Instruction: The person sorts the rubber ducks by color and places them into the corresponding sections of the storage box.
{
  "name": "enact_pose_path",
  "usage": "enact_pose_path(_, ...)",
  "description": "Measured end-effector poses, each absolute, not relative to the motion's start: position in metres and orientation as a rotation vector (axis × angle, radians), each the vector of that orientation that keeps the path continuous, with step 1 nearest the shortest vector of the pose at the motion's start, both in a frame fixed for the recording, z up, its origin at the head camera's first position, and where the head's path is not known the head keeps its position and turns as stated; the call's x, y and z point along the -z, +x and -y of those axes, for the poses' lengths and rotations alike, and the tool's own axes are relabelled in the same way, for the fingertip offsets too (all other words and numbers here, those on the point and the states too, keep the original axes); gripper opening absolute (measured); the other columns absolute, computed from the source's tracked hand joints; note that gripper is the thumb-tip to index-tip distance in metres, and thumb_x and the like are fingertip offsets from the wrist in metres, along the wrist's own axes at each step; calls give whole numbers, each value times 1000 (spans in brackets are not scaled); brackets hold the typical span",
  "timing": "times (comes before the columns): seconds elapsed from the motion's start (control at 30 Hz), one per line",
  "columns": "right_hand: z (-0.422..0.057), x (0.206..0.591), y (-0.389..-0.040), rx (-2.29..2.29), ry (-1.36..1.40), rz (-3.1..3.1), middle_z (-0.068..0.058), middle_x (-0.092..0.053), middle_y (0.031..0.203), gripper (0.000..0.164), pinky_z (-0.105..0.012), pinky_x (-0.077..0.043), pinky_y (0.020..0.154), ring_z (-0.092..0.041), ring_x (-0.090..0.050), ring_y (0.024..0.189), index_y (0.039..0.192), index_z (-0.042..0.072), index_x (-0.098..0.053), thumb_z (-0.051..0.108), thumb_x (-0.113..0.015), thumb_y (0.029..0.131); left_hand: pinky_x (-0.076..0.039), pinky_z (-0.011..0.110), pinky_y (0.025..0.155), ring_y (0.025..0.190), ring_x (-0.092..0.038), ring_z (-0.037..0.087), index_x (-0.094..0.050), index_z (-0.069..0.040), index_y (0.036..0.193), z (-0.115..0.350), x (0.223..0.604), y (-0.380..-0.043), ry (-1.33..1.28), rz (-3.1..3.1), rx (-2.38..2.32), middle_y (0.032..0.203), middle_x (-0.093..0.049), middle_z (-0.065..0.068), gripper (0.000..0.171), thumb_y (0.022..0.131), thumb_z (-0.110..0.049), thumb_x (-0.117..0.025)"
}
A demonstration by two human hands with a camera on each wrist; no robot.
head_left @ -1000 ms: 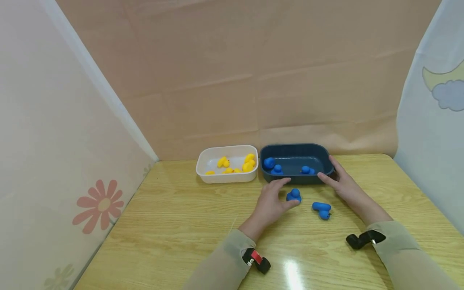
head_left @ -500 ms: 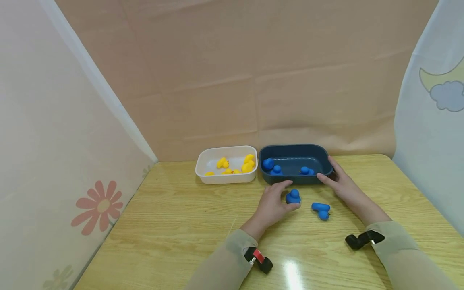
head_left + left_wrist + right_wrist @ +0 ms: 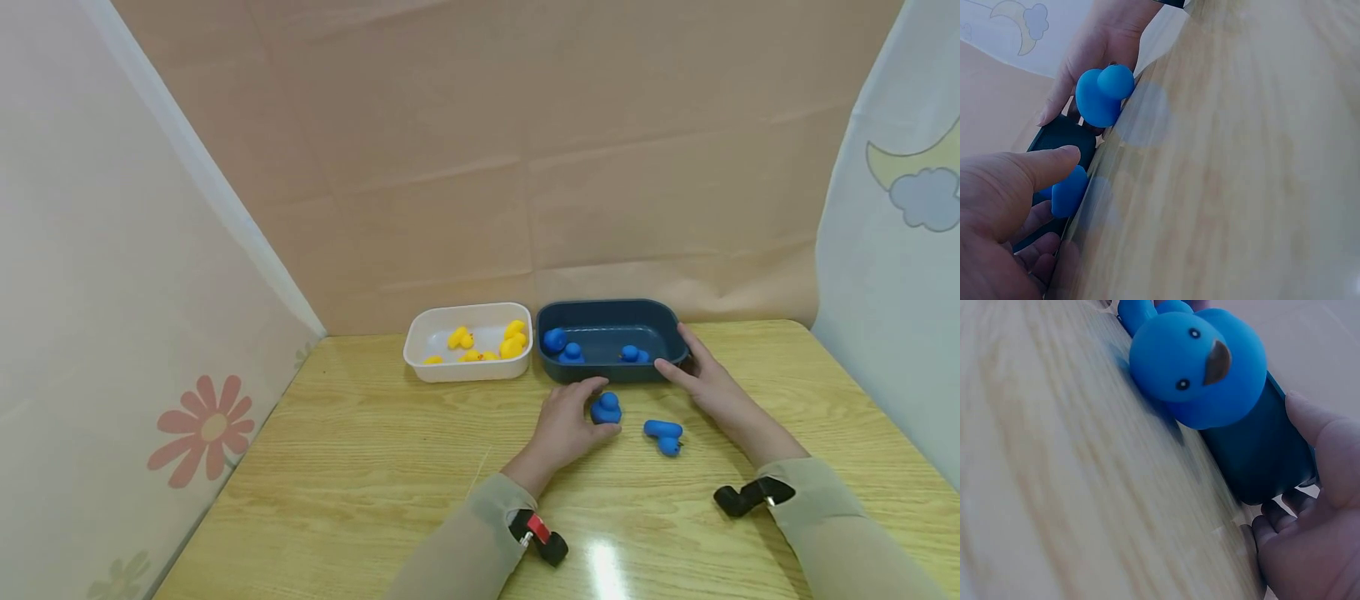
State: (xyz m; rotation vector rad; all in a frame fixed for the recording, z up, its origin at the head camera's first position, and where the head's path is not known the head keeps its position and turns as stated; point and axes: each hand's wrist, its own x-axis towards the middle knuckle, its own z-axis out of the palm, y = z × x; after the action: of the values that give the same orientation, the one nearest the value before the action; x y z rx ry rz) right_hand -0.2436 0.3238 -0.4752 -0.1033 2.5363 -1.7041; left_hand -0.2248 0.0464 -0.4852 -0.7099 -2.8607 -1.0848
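My left hand (image 3: pixel 564 423) curves around a blue rubber duck (image 3: pixel 606 408) on the table, in front of a dark blue tray (image 3: pixel 611 373). Thumb and fingers stand either side of this duck, with a gap still visible. In the left wrist view, the thumb of the left hand (image 3: pixel 997 206) is beside the duck (image 3: pixel 1070 192). My right hand (image 3: pixel 712 385) holds the right end of the tray, thumb at the front and fingers at the far side. Between the hands, a second blue duck (image 3: pixel 664 437) lies on its side; its face shows large in the right wrist view.
Several blue ducks (image 3: pixel 572 353) lie in the dark tray. To its left stands a white tray (image 3: pixel 468 371) with several yellow ducks (image 3: pixel 513 346). Brown paper (image 3: pixel 420 167) hangs behind the wooden table (image 3: pixel 360 467), and pale printed cloths hang at both sides.
The left hand's fingers have drawn slightly closer around the blue duck by the tray. The right hand has stayed at the tray's end.
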Motion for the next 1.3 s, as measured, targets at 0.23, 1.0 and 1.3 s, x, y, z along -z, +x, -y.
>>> enact_pose_path(0.23, -324, 473, -242, 1700, -100, -2538, -26, 16, 180, 99, -76, -4, 127, -59, 5, 162, 175, 31, 18, 45, -60, 115, -42, 36, 118, 130, -57, 14, -64, -26, 154, -48, 483, -223, -715, 2866, 1048, 144, -70, -11, 65, 96, -37, -90)
enact_pose_path(1.0, -322, 472, -241, 1684, -100, -2566, -28, 14, 180, 100, -77, -8, 127, -61, 1, 162, 175, 28, 18, 44, -61, 115, -44, 33, 111, 128, -58, 13, -68, -24, 147, -48, 484, -224, -730, 2866, 974, 141, -72, -11, 56, 97, -29, -90)
enact_pose_path(1.3, -323, 474, -242, 1692, -98, -2552, -28, 14, 180, 101, -78, -8, 127, -61, 1, 162, 175, 30, 18, 45, -61, 115, -45, 29, 104, 123, -59, 13, -69, -24, 145, -48, 482, -222, -730, 2863, 982, 138, -73, -11, 54, 96, -29, -91)
